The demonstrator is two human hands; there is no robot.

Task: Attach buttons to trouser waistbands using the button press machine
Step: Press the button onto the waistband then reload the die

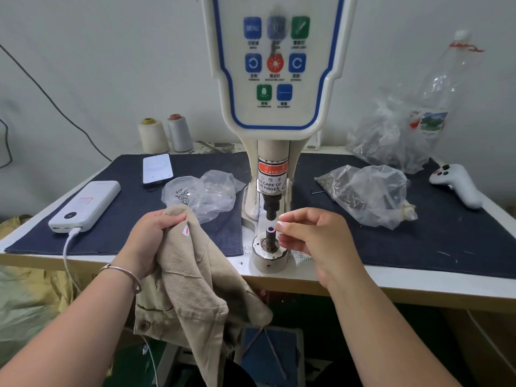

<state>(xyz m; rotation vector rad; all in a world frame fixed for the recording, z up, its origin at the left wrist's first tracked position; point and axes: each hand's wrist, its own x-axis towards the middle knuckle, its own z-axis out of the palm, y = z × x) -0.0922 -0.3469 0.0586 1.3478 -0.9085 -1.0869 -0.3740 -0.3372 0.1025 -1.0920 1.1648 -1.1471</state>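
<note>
- Trousers (pixel 195 277) of beige cloth hang off the counter's (pixel 391 283) front edge, bunched in the left hand (pixel 152 238), whose fingers curl round a fold of what looks like the waistband; most of the garment drops below the counter.
- Right hand (pixel 312 241) hovers just right of the lower die (pixel 270 233), thumb and forefinger drawn close as if pinching something small; whether a button part sits between them cannot be told.
- Lower die stands upright on its round base (pixel 269 256) at the front edge, directly beneath the punch (pixel 271 209) of the button press machine (pixel 275 79); the working axis is vertical.
- Key relation: the die lies to the right of the left-hand grip and slightly farther from the front edge, while the right hand is the nearer one, almost touching the die's top.
- Judged next: the waistband must travel rightward and lie flat between punch and die; fingers near that gap are the risk.
- Plastic bags (pixel 371 194) of small metal parts lie on either side of the machine.
</note>
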